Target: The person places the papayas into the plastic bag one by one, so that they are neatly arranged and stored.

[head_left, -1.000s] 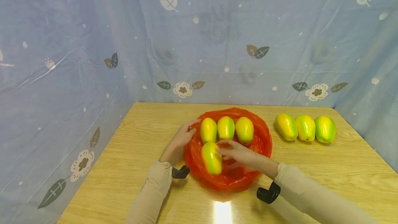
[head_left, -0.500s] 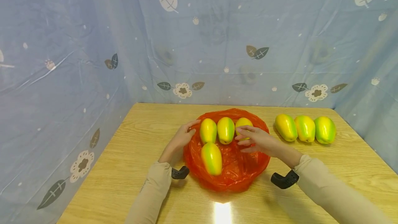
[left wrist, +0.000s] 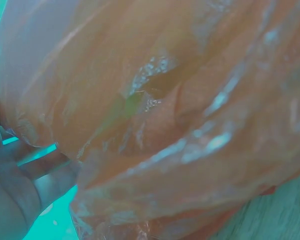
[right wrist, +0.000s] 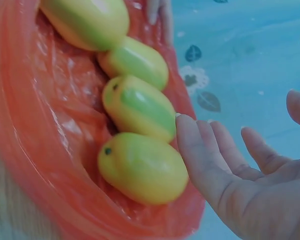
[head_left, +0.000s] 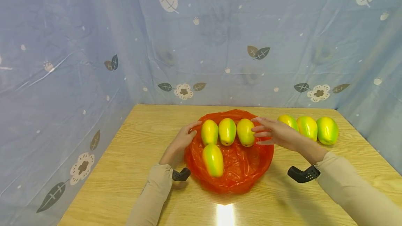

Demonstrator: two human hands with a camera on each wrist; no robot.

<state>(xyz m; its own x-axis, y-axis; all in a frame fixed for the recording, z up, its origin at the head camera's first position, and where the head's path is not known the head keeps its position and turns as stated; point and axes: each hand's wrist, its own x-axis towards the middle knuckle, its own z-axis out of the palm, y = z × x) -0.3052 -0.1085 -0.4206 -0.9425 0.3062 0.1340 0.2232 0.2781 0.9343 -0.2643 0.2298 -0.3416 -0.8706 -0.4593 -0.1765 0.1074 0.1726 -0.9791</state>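
Note:
A red plastic bag [head_left: 238, 170] lies open on the wooden table [head_left: 132, 156]. Inside it are several yellow-green fruits: three in a row at the back [head_left: 227, 131] and one in front [head_left: 213, 159]. My left hand [head_left: 185, 137] grips the bag's left rim; in the left wrist view its fingers [left wrist: 25, 185] lie beside the bag's plastic [left wrist: 165, 115]. My right hand [head_left: 271, 133] hovers open over the bag's right rim, fingers straight, holding nothing. The right wrist view shows its empty palm [right wrist: 245, 175] beside the nearest fruit [right wrist: 140, 167].
Three more yellow-green fruits [head_left: 314, 128] lie in a row on the table right of the bag; the leftmost is partly hidden behind my right hand. Blue leaf-patterned sheeting [head_left: 78, 62] walls the table at the back and both sides.
My right hand has left the front fruit in the bag and moved right and back to the bag's right rim. The left hand has stayed put.

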